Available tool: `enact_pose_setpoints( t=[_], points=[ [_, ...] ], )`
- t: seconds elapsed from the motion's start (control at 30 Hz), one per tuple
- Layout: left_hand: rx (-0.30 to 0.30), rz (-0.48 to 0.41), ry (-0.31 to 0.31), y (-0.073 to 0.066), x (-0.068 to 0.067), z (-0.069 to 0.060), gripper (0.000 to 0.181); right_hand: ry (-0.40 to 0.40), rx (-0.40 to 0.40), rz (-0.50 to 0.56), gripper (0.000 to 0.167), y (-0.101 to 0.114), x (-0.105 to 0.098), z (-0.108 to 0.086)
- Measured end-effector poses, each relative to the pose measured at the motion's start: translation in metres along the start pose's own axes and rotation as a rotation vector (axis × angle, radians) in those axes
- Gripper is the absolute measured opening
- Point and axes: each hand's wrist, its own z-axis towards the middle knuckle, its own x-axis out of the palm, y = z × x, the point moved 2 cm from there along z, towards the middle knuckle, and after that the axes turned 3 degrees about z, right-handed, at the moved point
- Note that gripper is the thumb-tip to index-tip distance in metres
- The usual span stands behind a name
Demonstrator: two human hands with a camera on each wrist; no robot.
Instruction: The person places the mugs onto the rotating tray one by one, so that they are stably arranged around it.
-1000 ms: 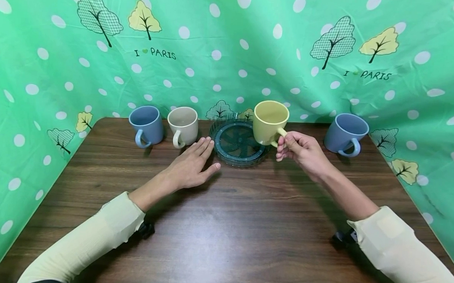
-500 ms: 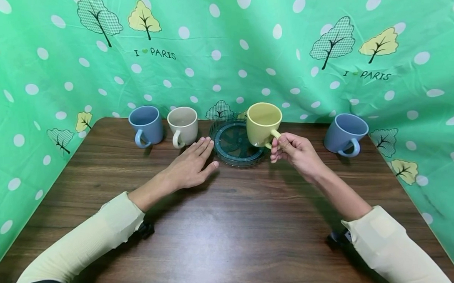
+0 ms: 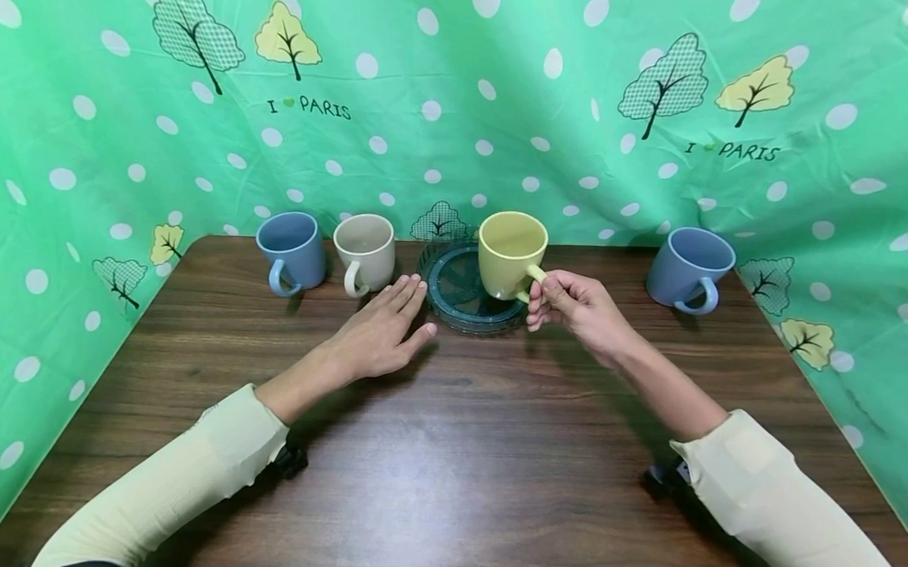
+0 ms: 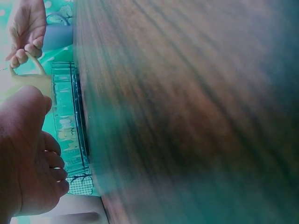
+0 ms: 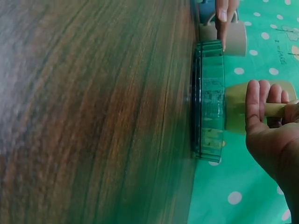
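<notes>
My right hand (image 3: pixel 581 311) pinches the handle of an upright yellow mug (image 3: pixel 509 256). The mug is over the right part of a round, see-through teal tray (image 3: pixel 454 293) with a ribbed wall. In the right wrist view, the base of the yellow mug (image 5: pixel 237 109) is about level with the top of the tray's wall (image 5: pixel 212 102). My left hand (image 3: pixel 380 335) has its fingers extended and thumb spread, the fingertips at the tray's left edge. Whether they touch it, I cannot tell. Beyond those fingers is a cream mug (image 3: pixel 367 249).
At the back left a blue mug (image 3: pixel 293 249) stands beside the cream one. Another blue mug (image 3: pixel 691 267) is at the back right. All rest on a brown wood-grain table (image 3: pixel 448 450). A green dotted curtain (image 3: pixel 399 148) hangs right behind the table's far edge.
The right hand has carried the yellow mug leftward and slightly down, further over the tray. The left hand, the tray and the other mugs have kept their places.
</notes>
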Motion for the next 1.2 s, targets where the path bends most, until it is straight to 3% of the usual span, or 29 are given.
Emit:
enact_pose_setpoints(
  t=[1.2],
  points=[
    [-0.019,0.025,-0.005,-0.003,0.000,-0.001,0.080,0.070,0.086,-0.059,0.031,-0.014,0.029,0.011]
  ],
)
